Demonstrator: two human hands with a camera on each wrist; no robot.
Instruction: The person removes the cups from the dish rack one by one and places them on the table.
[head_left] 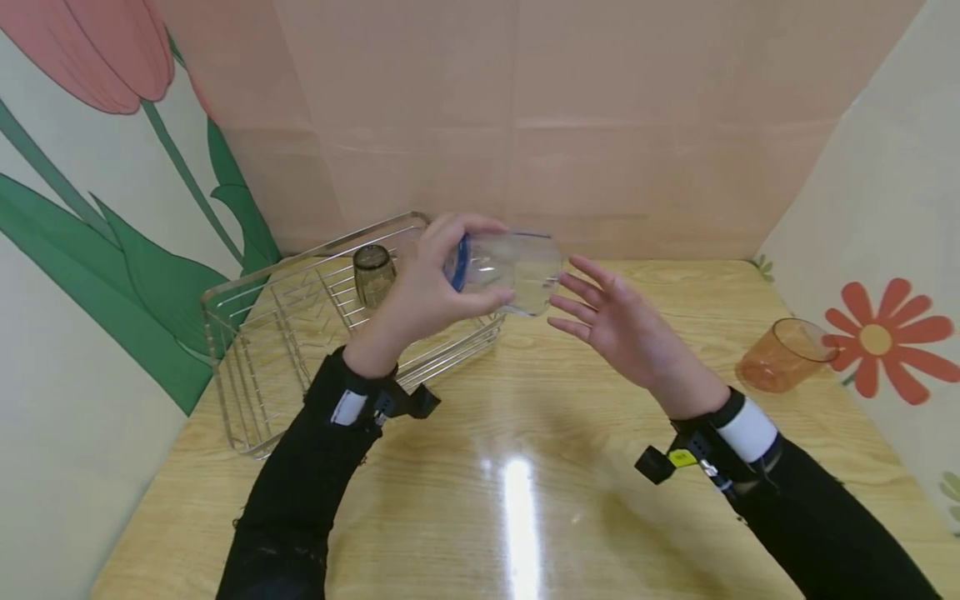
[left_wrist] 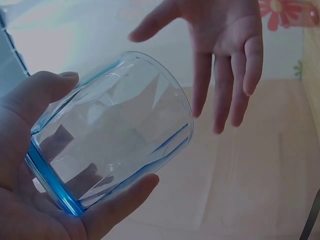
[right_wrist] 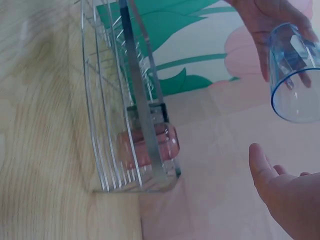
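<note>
My left hand (head_left: pixel 423 287) grips a clear drinking glass (head_left: pixel 528 271) by its blue base, with thumb and fingers on opposite sides. Held sideways above the table, the glass (left_wrist: pixel 115 125) points its mouth to the right. My right hand (head_left: pixel 626 321) is spread with its palm toward the glass, fingertips close to the rim. Nothing is in that hand. Behind the left hand, a smoky dark glass (head_left: pixel 373 275) sits upside down in the wire dish rack (head_left: pixel 255 292). The right wrist view also shows a pinkish glass (right_wrist: pixel 150 146) in the rack.
An orange glass (head_left: pixel 783 357) stands on the wooden table (head_left: pixel 450 517) at the right, near the flower-patterned side panel (head_left: pixel 892 208). The wire rack takes up the table's back left. A pink panel (head_left: pixel 517 125) closes off the back.
</note>
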